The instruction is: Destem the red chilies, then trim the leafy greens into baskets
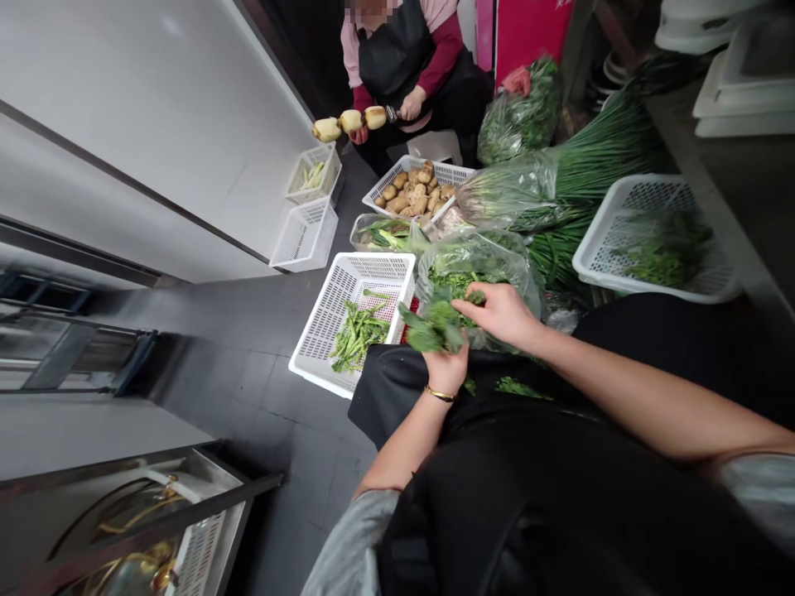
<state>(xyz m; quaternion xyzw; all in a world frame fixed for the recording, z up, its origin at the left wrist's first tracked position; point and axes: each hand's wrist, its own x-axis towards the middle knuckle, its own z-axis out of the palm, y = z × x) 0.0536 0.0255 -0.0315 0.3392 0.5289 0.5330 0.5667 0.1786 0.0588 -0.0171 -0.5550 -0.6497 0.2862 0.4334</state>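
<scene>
A bunch of leafy greens (438, 324) is gripped in my left hand (448, 368), which wears a gold bracelet. My right hand (500, 313) pinches a leafy piece at the right side of the same bunch. Just beyond my hands is an open clear plastic bag (518, 263) with more greens inside. To the left, trimmed green stalks (357, 335) lie in a white perforated basket (316, 310). Loose leaf bits (518, 386) rest on my black apron.
A co-worker (397, 50) opposite holds a lotus root (351, 122) and a tool. Potatoes (416, 192) fill another basket. Scallions (609, 153) and bagged greens (525, 112) lie to the right, near a basket of greens (671, 248). White baskets (304, 236) stand by the wall.
</scene>
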